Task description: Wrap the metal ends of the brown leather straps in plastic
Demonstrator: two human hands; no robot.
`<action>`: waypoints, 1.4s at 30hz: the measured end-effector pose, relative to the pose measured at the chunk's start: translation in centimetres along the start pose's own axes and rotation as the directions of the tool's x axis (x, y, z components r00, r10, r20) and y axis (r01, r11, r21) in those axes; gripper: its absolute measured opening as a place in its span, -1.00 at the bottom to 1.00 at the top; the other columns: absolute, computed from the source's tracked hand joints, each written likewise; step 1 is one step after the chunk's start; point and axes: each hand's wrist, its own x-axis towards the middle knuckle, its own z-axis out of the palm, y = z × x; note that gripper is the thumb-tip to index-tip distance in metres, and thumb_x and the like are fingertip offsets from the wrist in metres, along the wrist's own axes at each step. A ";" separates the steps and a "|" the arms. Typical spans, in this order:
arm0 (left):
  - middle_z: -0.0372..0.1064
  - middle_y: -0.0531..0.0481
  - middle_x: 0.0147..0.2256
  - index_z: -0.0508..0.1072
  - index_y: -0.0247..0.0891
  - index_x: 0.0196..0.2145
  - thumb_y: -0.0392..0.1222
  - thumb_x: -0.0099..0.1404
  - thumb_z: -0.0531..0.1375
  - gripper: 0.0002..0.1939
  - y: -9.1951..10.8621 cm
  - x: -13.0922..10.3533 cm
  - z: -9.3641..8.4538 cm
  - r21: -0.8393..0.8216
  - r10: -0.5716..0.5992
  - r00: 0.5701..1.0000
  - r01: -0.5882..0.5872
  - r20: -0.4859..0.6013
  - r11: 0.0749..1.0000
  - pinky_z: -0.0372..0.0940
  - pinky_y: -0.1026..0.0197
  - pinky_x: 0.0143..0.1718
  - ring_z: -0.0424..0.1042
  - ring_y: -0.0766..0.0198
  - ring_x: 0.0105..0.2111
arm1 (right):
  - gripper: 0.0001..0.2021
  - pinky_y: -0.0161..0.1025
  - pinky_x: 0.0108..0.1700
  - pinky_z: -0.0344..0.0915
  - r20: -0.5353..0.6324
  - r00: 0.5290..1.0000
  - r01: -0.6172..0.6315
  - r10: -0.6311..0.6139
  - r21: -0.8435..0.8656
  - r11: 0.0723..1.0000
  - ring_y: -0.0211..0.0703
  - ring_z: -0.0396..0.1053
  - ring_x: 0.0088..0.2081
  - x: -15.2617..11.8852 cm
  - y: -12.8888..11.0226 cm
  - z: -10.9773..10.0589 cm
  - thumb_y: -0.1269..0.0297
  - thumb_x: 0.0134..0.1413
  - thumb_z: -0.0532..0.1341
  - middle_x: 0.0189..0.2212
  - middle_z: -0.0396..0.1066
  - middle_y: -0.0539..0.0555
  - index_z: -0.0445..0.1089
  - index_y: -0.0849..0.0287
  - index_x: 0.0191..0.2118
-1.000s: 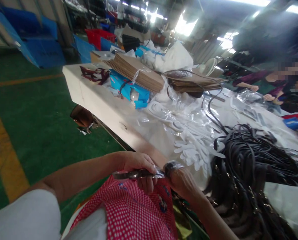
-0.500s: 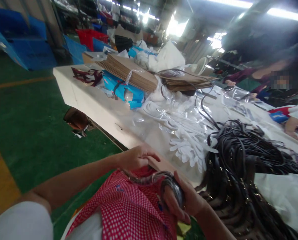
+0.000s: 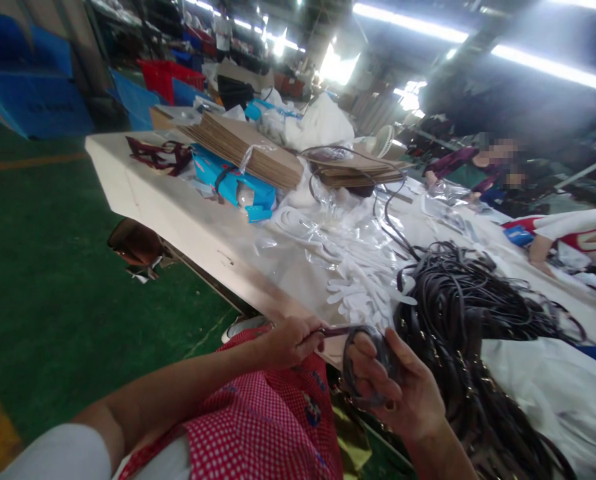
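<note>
A dark, narrow strap (image 3: 349, 372) is wound in a loop around the fingers of my right hand (image 3: 413, 400). My right hand is turned palm up, its fingers curled through the coil and its thumb along the outside. My left hand (image 3: 297, 340) pinches the strap's free end, which runs taut across to the coil. Close to my right hand, a big heap of dark straps (image 3: 458, 300) with small gold-coloured metal fittings hangs over the table edge. White gloves (image 3: 363, 293) lie on the table (image 3: 153, 193) beyond my hands.
Stacked brown cardboard sheets (image 3: 248, 147), a blue packet (image 3: 233, 183) and clear plastic bags lie farther along the table. White cloth (image 3: 538, 387) is at the right. Across the table, people (image 3: 458, 163) work. Blue bins (image 3: 33, 100) and a red crate (image 3: 171, 77) stand on the floor.
My left hand has moved right and now grips the strap's end, drawn straight. My right hand has turned palm up with the coil. The view has shifted slightly.
</note>
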 end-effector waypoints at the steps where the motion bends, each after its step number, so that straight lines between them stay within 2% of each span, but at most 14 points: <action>1: 0.36 0.05 -0.43 0.38 -0.28 -0.26 -0.18 0.42 -0.03 -0.77 0.2 0.1 -0.2 -0.007 -0.006 1.000 0.006 0.012 1.000 0.20 0.29 -0.34 0.34 0.31 -0.42 | -0.70 -0.47 -0.36 0.40 -0.018 1.000 0.010 -0.010 0.003 1.000 -0.49 -0.04 -0.70 -0.1 -0.3 0.1 0.04 0.22 0.19 -0.59 0.16 -0.14 0.41 0.20 -0.34; 6: 0.26 0.09 -0.49 0.32 -0.27 -0.35 -0.08 0.43 -0.06 -0.70 1.4 0.2 -0.2 -0.147 -0.032 0.999 0.035 0.023 0.989 0.15 0.29 -0.38 0.25 0.35 -0.47 | -0.77 -0.44 -0.31 0.43 -0.084 0.991 0.109 -0.108 0.008 0.994 -0.46 0.15 -0.63 0.7 -0.9 0.4 0.12 0.12 0.31 -0.55 0.24 -0.10 0.45 0.21 -0.33; 11: 0.24 0.09 -0.49 0.28 -0.26 -0.38 -0.01 0.42 -0.05 -0.67 1.4 -0.2 0.9 -0.303 -0.117 0.993 0.103 -0.028 0.947 0.14 0.28 -0.40 0.23 0.34 -0.48 | -0.65 -0.31 -0.18 0.46 -0.172 0.957 0.212 -0.232 -0.128 0.969 -0.37 0.29 -0.55 2.3 0.2 0.1 -0.05 0.02 0.35 -0.51 0.35 -0.05 0.49 0.18 -0.33; 14: 0.23 0.09 -0.48 0.31 -0.26 -0.37 0.01 0.40 -0.01 -0.68 1.1 -0.2 1.2 -0.378 -0.150 0.987 0.120 -0.051 0.918 0.14 0.28 -0.42 0.21 0.33 -0.48 | -0.58 -0.17 -0.19 0.47 -0.192 0.929 0.266 -0.316 -0.245 0.932 -0.23 0.36 -0.49 2.9 1.0 -0.4 -0.16 0.00 0.32 -0.51 0.39 0.00 0.52 0.15 -0.31; 17: 0.23 0.09 -0.47 0.33 -0.26 -0.34 0.04 0.40 0.00 -0.67 0.8 0.0 1.2 -0.396 -0.151 0.987 0.120 -0.049 0.910 0.13 0.28 -0.41 0.21 0.33 -0.47 | -0.53 -0.15 -0.20 0.46 -0.161 0.929 0.274 -0.334 -0.309 0.911 -0.21 0.36 -0.50 3.1 1.2 -0.9 -0.23 0.00 0.28 -0.52 0.41 0.01 0.52 0.14 -0.31; 19: 0.24 0.08 -0.47 0.33 -0.27 -0.33 0.07 0.40 -0.01 -0.65 0.6 0.1 1.1 -0.409 -0.157 0.987 0.129 -0.038 0.904 0.13 0.28 -0.41 0.21 0.33 -0.46 | -0.53 -0.17 -0.20 0.46 -0.180 0.924 0.273 -0.338 -0.309 0.911 -0.24 0.34 -0.52 3.1 1.1 -0.9 -0.24 -0.02 0.28 -0.53 0.41 0.00 0.52 0.13 -0.33; 24: 0.17 0.13 -0.49 0.32 -0.29 -0.31 -0.01 0.36 0.07 -0.74 0.6 0.3 0.9 -0.451 -0.164 0.986 0.151 0.011 0.880 0.06 0.31 -0.48 0.11 0.39 -0.52 | -0.51 -0.19 -0.24 0.46 -0.264 0.861 0.335 -0.435 -0.348 0.875 -0.29 0.28 -0.57 3.5 0.9 -0.4 -0.24 -0.03 0.29 -0.56 0.38 -0.04 0.50 0.17 -0.36; 27: 0.17 0.16 -0.53 0.27 -0.26 -0.36 -0.08 0.31 0.11 -0.81 0.7 0.4 1.0 -0.471 -0.201 0.978 0.199 0.047 0.859 0.02 0.32 -0.54 0.10 0.41 -0.57 | -0.50 -0.17 -0.25 0.46 -0.282 0.798 0.400 -0.533 -0.414 0.818 -0.27 0.33 -0.54 4.0 1.0 -0.2 -0.26 -0.06 0.30 -0.53 0.41 -0.05 0.49 0.16 -0.36; 31: 0.18 0.19 -0.62 0.24 -0.23 -0.39 0.01 0.27 0.12 -0.75 0.5 0.3 1.3 -0.614 -0.277 0.955 0.283 0.109 0.737 -0.05 0.34 -0.65 0.08 0.44 -0.69 | -0.49 -0.14 -0.27 0.45 -0.241 0.685 0.480 -0.687 -0.560 0.675 -0.14 0.45 -0.44 4.7 1.3 -0.6 -0.27 0.01 0.23 -0.49 0.48 0.00 0.48 0.15 -0.32; 34: 0.18 0.20 -0.69 0.26 -0.23 -0.39 0.05 0.22 0.15 -0.71 0.0 0.0 1.6 -0.671 -0.318 0.934 0.341 0.162 0.659 -0.09 0.33 -0.69 0.06 0.45 -0.75 | -0.57 -0.17 -0.31 0.43 -0.190 0.614 0.463 -0.766 -0.700 0.544 -0.09 0.47 -0.40 5.1 1.6 -1.4 -0.16 0.12 0.18 -0.40 0.52 0.07 0.48 0.15 -0.27; 35: 0.19 0.20 -0.70 0.26 -0.23 -0.40 0.08 0.22 0.15 -0.69 -0.2 -0.2 1.6 -0.673 -0.325 0.930 0.353 0.175 0.649 -0.09 0.33 -0.70 0.07 0.44 -0.75 | -0.61 -0.17 -0.32 0.42 -0.165 0.604 0.447 -0.780 -0.740 0.503 -0.08 0.47 -0.39 5.2 1.6 -1.7 -0.10 0.16 0.15 -0.36 0.53 0.09 0.48 0.15 -0.25; 37: 0.18 0.20 -0.71 0.26 -0.23 -0.42 0.15 0.21 0.14 -0.64 -0.2 -0.7 1.6 -0.674 -0.337 0.924 0.367 0.182 0.641 -0.07 0.33 -0.70 0.09 0.43 -0.76 | -0.67 -0.14 -0.30 0.42 -0.073 0.619 0.408 -0.782 -0.820 0.401 -0.04 0.48 -0.37 5.3 1.6 -2.4 0.05 0.20 0.09 -0.32 0.54 0.13 0.49 0.15 -0.20; 39: 0.20 0.19 -0.70 0.26 -0.22 -0.44 0.19 0.20 0.14 -0.61 0.3 -1.2 1.2 -0.666 -0.350 0.918 0.380 0.186 0.643 -0.03 0.33 -0.69 0.14 0.41 -0.74 | -0.72 -0.08 -0.21 0.42 0.087 0.649 0.370 -0.756 -0.904 0.213 0.01 0.49 -0.31 5.4 1.5 -3.0 0.18 0.16 0.07 -0.32 0.54 0.14 0.49 0.14 -0.18; 42: 0.24 0.16 -0.68 0.27 -0.24 -0.44 0.15 0.22 0.15 -0.62 1.8 -2.0 0.3 -0.626 -0.363 0.898 0.436 0.250 0.647 -0.02 0.34 -0.66 0.17 0.42 -0.73 | -0.75 0.01 -0.08 0.40 0.376 0.654 0.350 -0.657 -0.920 -0.178 0.05 0.48 -0.22 5.7 1.2 -4.0 0.31 0.12 0.08 -0.32 0.54 0.13 0.46 0.14 -0.15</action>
